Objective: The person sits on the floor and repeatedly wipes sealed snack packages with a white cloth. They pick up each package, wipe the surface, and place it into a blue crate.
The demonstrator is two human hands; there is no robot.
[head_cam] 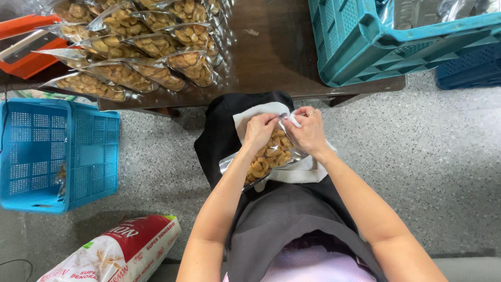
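Note:
A clear plastic bag of cashew nuts (269, 156) lies on a white cloth (297, 172) across my lap. My left hand (259, 130) pinches the bag's top edge on the left. My right hand (308, 130), with a ring on one finger, grips the same top edge on the right. Both hands meet at the bag's mouth, just below the edge of the dark wooden table (266, 57).
Several filled bags of nuts (130, 47) lie overlapping on the table's left part, beside an orange sealer (23, 44). A teal crate (386, 42) stands on the table's right. A blue crate (52, 151) and a red-and-white sack (120, 253) sit on the floor at left.

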